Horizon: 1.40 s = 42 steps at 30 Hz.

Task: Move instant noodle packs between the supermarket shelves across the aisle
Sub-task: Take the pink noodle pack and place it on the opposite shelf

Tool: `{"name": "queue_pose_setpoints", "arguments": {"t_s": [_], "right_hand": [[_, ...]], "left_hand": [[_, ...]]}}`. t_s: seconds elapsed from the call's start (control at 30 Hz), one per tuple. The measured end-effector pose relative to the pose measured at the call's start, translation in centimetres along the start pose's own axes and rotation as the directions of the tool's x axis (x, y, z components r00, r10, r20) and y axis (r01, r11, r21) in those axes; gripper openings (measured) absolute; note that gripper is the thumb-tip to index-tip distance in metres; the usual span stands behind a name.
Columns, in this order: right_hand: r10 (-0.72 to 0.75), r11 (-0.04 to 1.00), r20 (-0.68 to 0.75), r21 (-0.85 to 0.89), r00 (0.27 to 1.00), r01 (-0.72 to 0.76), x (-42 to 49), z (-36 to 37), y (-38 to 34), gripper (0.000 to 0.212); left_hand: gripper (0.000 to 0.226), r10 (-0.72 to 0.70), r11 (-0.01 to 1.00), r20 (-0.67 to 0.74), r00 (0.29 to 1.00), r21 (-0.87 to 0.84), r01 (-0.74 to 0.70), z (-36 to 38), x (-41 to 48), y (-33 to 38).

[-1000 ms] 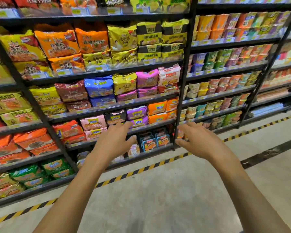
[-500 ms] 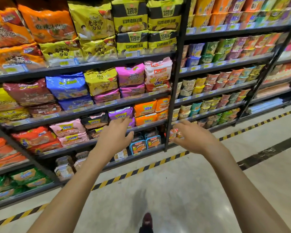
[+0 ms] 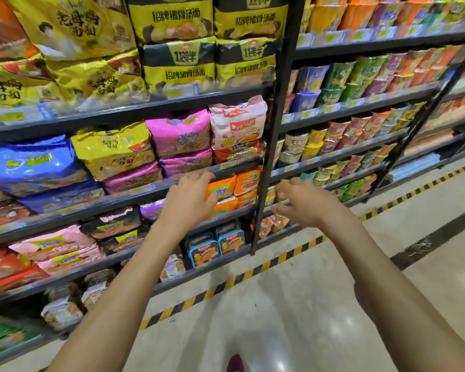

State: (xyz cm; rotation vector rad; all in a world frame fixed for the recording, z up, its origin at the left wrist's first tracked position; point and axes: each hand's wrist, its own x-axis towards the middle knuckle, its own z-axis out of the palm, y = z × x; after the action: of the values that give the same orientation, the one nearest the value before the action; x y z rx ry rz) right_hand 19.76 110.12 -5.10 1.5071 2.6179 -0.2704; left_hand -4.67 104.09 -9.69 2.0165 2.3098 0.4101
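Observation:
A black shelf unit (image 3: pixel 269 167) full of instant noodle packs fills the view. Orange packs (image 3: pixel 227 187) sit on a lower shelf, under pink packs (image 3: pixel 180 135) and a white-and-red pack (image 3: pixel 236 127). My left hand (image 3: pixel 188 200) is stretched out in front of the orange packs with its fingers spread, holding nothing. My right hand (image 3: pixel 304 202) hangs to the right of the black upright, fingers loosely bent and empty, in front of cup noodles (image 3: pixel 330 173). Whether either hand touches a pack cannot be told.
Yellow packs (image 3: pixel 177 65) fill the upper shelf; blue packs (image 3: pixel 30 162) and pink-labelled packs (image 3: pixel 54 245) lie to the left. A yellow-black striped line (image 3: pixel 226 283) runs along the shelf's foot on the glossy floor. A shoe tip (image 3: pixel 235 363) shows at the bottom edge.
I have moved closer to the shelf, so the packs look larger. Both hands have risen and reached forward, the left one now level with the orange packs.

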Motion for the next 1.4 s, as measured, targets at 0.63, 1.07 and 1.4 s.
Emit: {"name": "queue_pose_setpoints", "arguments": {"t_s": [0.63,1.07,1.4], "right_hand": [[-0.096,0.946,-0.325,0.264,0.941,0.188,24.0,1.2,10.7,0.071],[-0.124,0.697,-0.484,0.578,0.866,0.423,36.6,4.0,13.0,0.091],[-0.192,0.613,-0.582,0.557,0.790,0.560,40.3,5.8,12.7,0.100]], "left_hand": [[0.084,-0.226,0.912,-0.194,0.955,-0.386,0.138,8.3,18.3,-0.5],[0.096,-0.385,0.852,-0.327,0.863,-0.486,0.196,13.4,25.0,0.2],[0.112,-0.373,0.873,-0.399,0.838,-0.457,0.171,15.8,28.6,-1.5]]}}
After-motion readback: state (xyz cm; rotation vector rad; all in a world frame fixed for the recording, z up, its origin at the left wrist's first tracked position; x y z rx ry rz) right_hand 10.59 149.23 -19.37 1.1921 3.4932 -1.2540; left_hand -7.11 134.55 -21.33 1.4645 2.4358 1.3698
